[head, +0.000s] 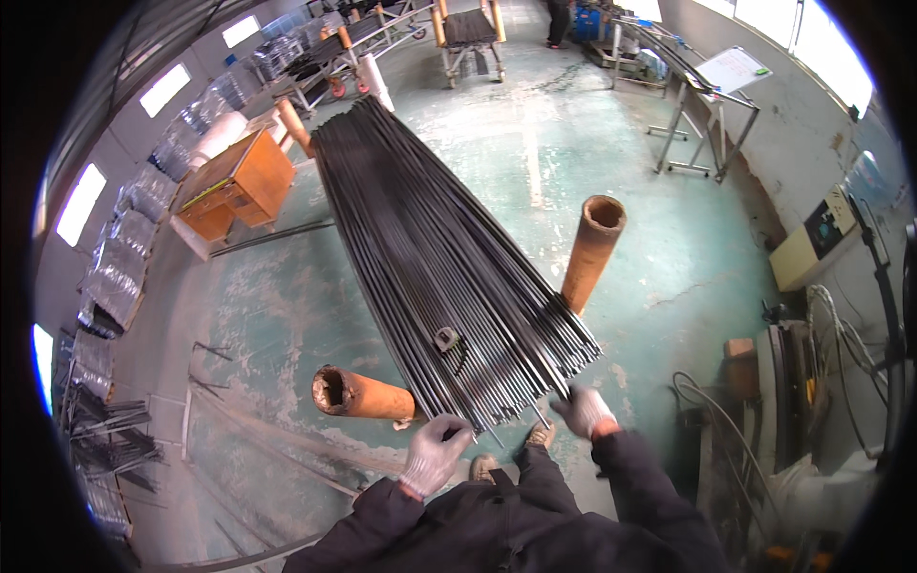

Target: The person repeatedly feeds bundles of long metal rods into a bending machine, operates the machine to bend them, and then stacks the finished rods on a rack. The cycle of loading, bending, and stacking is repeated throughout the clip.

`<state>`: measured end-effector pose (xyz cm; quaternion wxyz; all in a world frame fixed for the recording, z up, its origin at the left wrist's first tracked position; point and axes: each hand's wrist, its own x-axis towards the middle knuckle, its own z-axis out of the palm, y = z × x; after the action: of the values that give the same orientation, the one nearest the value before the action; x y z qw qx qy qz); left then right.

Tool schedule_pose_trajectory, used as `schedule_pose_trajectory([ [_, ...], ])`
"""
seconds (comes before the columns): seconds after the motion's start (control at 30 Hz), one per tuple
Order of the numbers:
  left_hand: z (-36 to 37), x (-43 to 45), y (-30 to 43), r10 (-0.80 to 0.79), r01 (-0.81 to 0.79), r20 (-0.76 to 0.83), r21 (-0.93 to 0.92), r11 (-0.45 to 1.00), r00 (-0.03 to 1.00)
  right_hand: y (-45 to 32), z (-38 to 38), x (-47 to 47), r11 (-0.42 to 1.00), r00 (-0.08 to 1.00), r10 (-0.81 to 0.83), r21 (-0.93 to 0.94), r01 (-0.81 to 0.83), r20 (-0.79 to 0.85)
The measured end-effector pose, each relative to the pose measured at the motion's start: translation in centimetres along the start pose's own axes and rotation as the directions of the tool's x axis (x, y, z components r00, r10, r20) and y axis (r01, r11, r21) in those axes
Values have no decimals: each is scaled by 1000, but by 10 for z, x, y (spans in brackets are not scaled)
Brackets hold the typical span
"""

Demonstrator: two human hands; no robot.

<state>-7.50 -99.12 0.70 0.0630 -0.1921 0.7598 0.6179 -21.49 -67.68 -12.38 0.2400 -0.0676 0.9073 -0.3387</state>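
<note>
A long bundle of dark metal rods (423,236) stretches away in front of me, its near ends uneven. My left hand (435,453), in a pale knit glove, is at the near left corner of the bundle. Its fingers are curled beside the rod ends; whether they grip one is unclear. At the near right, my gloved right hand (586,412) closes around the end of a rod (557,381) that juts past its neighbours. A tape measure (447,339) lies on top of the rods, left of centre near this end.
Rusty upright tubes flank the bundle, one at near left (365,395) and one at right (594,251). A wooden desk (240,183) stands to the left. Machinery with cables (788,387) lines the right wall. Farther back are a rod-laden trolley (469,36) and a person (558,21).
</note>
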Motion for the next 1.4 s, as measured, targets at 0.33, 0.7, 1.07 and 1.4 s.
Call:
schedule_pose_trajectory([
  [0.33,112,123,-88,-283,611,542,-679,406,791,79,62,-615,704,737,676,-282,-651,-16],
  [0.7,250,33,-98,-418,618,457,-525,585,785,161,79,-642,723,606,360,-199,-661,-709],
  [1.07,396,-129,-28,-117,537,549,-714,449,828,259,-6,-782,754,419,57,-236,-613,-906],
  [1.4,454,-167,214,248,517,693,-688,509,677,412,76,-991,557,-379,376,533,-637,-846],
])
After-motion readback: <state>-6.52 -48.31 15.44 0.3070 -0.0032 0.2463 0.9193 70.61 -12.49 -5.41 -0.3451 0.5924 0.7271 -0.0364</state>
